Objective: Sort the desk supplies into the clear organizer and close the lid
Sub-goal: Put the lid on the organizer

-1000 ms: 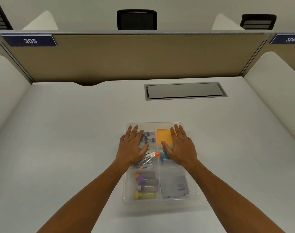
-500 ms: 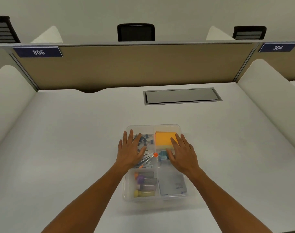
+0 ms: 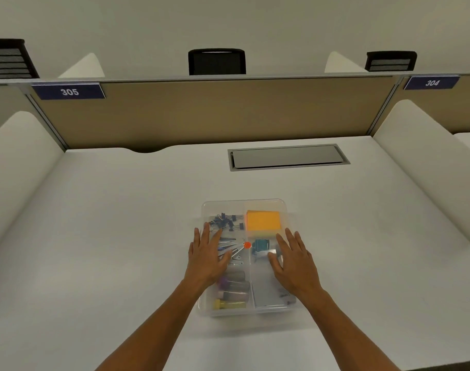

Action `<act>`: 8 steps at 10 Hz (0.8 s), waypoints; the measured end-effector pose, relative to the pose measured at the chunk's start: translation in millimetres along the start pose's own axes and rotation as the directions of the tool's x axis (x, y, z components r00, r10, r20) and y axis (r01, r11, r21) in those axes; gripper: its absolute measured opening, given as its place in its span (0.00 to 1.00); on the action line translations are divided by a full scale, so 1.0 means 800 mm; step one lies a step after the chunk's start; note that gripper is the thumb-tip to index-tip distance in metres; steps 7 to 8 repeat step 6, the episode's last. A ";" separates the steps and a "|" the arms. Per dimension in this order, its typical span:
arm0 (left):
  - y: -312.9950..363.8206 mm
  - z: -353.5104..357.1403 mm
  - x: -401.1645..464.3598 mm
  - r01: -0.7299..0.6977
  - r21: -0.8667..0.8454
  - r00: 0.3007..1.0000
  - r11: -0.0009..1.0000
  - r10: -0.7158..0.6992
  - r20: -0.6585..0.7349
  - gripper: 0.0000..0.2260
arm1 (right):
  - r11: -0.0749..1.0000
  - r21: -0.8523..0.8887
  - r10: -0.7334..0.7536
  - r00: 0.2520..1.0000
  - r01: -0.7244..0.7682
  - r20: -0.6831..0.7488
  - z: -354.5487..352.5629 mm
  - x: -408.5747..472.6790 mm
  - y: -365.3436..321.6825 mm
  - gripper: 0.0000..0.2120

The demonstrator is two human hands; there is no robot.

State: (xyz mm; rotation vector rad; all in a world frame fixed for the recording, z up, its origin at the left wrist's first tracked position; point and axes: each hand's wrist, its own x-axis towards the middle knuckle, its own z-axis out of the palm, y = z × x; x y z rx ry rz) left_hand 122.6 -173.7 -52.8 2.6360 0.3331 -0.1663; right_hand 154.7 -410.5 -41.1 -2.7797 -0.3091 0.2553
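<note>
Open worktop on every side of the organizer; walls only at the edges.

The clear organizer sits alone near the middle of the worktop, with bare surface to its left, right and far side. The left hand and right hand lie flat, fingers spread, over its top, blocking access from above. A flush grey cable hatch lies farther back. The tan partition closes the far edge, and white side dividers bound both flanks.

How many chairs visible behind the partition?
3: far-left chair, cropped; center chair; right chair above the 304 sign. Only backrests show.
</note>
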 end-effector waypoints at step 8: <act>0.038 -0.026 -0.003 -0.127 -0.005 0.991 0.992 0.127 -0.041 0.28 | 0.987 -0.114 -0.104 0.993 0.110 0.052 -0.039 0.014 -0.054 0.33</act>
